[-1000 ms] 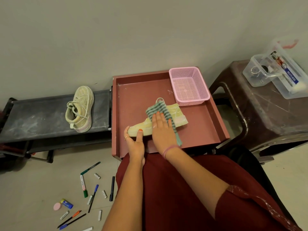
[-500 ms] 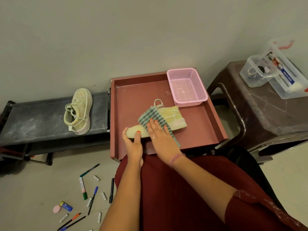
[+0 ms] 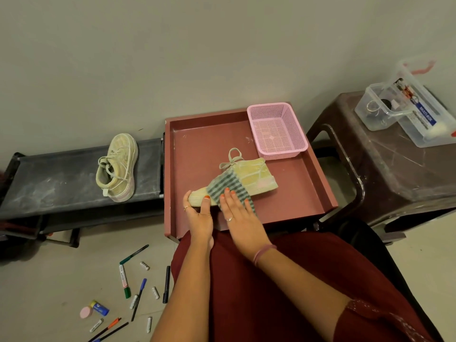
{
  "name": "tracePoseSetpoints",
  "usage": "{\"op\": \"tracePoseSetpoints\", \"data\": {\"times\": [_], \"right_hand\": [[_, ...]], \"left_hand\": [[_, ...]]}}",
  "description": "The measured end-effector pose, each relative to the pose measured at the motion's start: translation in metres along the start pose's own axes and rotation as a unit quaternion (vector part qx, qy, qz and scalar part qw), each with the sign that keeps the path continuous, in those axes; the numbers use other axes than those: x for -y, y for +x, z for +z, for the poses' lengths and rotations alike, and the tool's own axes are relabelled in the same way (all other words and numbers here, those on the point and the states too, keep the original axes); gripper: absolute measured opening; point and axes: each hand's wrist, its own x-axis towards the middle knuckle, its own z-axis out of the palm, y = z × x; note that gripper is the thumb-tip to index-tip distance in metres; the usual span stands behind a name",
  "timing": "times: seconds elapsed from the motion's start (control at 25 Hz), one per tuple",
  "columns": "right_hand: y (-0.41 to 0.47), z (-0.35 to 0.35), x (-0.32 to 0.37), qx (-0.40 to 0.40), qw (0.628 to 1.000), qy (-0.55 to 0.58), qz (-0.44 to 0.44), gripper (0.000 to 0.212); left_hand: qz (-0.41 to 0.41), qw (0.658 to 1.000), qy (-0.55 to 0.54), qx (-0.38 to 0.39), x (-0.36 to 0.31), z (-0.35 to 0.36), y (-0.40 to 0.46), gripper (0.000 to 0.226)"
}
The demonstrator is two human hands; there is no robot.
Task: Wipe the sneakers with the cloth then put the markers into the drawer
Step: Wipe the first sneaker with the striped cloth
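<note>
Lying on its side in the reddish-brown open drawer (image 3: 291, 206), the pale yellow canvas sneaker (image 3: 256, 180) is pinched at the toe by the left hand (image 3: 199, 214), likely for steadiness. The right hand (image 3: 240, 214), fingers flat, presses the green-striped cloth (image 3: 225, 187) onto it. A pink mesh basket (image 3: 277, 130) sits well apart; the second sneaker (image 3: 118, 166) waits on the dark bench (image 3: 49, 183); markers (image 3: 124, 280) litter the floor.

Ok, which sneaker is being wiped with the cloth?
The sneaker in the red tray, under the striped cloth; the other sneaker sits untouched on the dark bench.
</note>
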Motion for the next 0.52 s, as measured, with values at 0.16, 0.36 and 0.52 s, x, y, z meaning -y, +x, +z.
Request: {"op": "tracePoseSetpoints", "data": {"times": [0.16, 0.36, 0.52], "right_hand": [[-0.006, 0.001, -0.035, 0.015, 0.997, -0.031, 0.075, 0.063], [-0.003, -0.007, -0.006, 0.02, 0.997, 0.03, 0.073, 0.073], [-0.002, -0.003, -0.024, 0.021, 0.997, -0.018, 0.073, 0.072]], "left_hand": [[-0.003, 1.0, 0.017, 0.003, 0.005, -0.003, 0.004, 0.04], [0.003, 1.0, 0.009, 0.003, 0.006, 0.0, 0.004, 0.04], [-0.001, 1.0, 0.007, 0.004, 0.007, -0.002, 0.004, 0.04]]}}
